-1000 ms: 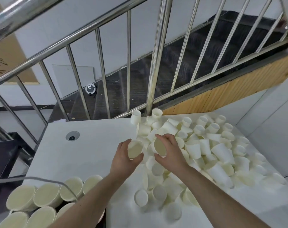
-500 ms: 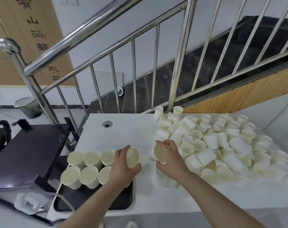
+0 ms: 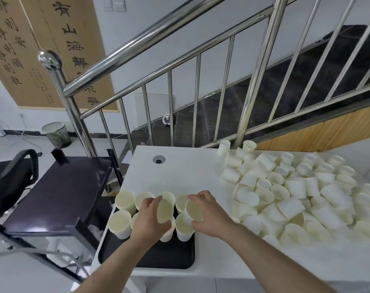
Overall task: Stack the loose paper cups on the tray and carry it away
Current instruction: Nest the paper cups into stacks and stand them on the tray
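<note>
White table point(image 3: 201, 174) stands under a steel stair railing point(image 3: 137, 49), with dark stairs point(image 3: 285, 85) behind the bars. Beside the table, to the left of the hands, there is a dark low cart point(image 3: 59, 191), and beyond it an office chair point(image 3: 12, 176) and a waste bin point(image 3: 56, 135) on the pale floor.

Both hands are over a black tray point(image 3: 169, 259) that lies at the near left part of the table. Left hand point(image 3: 150, 220) grasps one paper cup point(image 3: 164, 210) with fingers curled round its wall, the mouth tilted toward the camera. Right hand point(image 3: 209, 214) grasps a second cup point(image 3: 194, 210) in the same way, just beside the first one. Under and around the hands, upright cup stacks point(image 3: 121, 223) stand in two rows on the far part of the tray. Right of the right hand, a big pile of loose cups point(image 3: 296, 191) covers the table; most of them lie on their sides.

On the wall far to the left hang two tan scrolls point(image 3: 74, 49) with dark Chinese characters; I can read 山 and 海 there, the others not surely.
</note>
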Available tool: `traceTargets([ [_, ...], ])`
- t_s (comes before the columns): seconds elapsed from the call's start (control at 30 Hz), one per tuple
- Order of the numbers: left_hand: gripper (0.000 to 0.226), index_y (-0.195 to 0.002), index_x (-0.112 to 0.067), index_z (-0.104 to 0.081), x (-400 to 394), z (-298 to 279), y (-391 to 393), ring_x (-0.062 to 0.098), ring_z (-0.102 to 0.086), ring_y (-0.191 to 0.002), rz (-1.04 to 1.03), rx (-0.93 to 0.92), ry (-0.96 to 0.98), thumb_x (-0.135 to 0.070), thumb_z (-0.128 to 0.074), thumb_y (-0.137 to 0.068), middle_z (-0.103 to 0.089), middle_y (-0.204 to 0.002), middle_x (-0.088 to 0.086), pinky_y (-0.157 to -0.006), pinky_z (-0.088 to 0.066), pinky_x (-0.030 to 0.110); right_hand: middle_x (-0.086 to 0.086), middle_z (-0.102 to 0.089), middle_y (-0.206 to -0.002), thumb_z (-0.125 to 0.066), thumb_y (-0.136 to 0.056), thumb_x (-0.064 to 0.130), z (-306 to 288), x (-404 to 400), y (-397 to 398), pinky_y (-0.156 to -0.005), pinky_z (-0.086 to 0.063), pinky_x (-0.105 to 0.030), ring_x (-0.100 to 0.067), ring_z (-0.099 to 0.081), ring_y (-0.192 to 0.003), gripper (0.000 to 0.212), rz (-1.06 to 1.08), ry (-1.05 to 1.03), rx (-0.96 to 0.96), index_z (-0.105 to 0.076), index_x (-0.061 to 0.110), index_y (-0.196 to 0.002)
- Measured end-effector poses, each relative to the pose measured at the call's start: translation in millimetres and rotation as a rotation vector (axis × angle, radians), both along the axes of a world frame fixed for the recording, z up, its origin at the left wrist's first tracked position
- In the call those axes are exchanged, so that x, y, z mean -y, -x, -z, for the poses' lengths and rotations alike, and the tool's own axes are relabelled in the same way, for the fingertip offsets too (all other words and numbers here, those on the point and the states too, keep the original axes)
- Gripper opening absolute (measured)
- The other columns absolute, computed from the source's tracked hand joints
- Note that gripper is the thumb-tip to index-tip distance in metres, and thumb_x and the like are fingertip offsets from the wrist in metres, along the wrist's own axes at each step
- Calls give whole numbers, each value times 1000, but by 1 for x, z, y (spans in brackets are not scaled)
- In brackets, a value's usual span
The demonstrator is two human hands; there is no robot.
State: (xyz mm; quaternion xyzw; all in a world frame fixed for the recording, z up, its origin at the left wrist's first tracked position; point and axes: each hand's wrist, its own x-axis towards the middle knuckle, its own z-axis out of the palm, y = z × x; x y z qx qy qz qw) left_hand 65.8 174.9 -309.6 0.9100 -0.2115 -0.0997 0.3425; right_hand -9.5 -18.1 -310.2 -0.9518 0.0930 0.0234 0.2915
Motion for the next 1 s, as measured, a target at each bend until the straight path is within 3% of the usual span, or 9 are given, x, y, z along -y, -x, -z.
traceTargets([
  [0.23, 79, -144, -25, -30, 2, 17, -11, 13, -50, -113, 111, -9, -118, -30, -72, -77, -35, -137, -4, -77, -36, 16, 5, -28, -134, -63, -79, 26, 13, -12, -9, -95, -46, -29, -13, -37, -125, 74, -39, 47, -76, -32, 32, -146],
  [0.4, 79, -144, -25, -31, 4, 35, -17, 14, -40, -125, 158, -34, -139, -27, -71, -76, -34, -139, -5, -87, -43, 21, 3, -28, -137, -66, -82, 28, 25, -18, -14, -99, -43, -28, -16, -38, -127, 75, -31, 51, -116, -30, 30, -148],
  [0.63, 79, -142, -25, -34, 1, 49, -23, 17, -36, -128, 201, -9, -176, -30, -73, -73, -33, -141, -5, -98, -39, 25, 1, -29, -140, -67, -79, 28, 34, -19, -19, -95, -45, -29, -18, -35, -129, 78, -36, 110, -182, -29, 27, -147],
  [1.0, 73, -139, -28, -35, 0, 56, -28, 18, -38, -125, 215, 13, -255, -29, -70, -76, -36, -137, -5, -98, -39, 26, 2, -36, -138, -68, -82, 26, 44, -20, -21, -96, -44, -31, -18, -34, -129, 73, -39, 134, -215, -32, 24, -146],
])
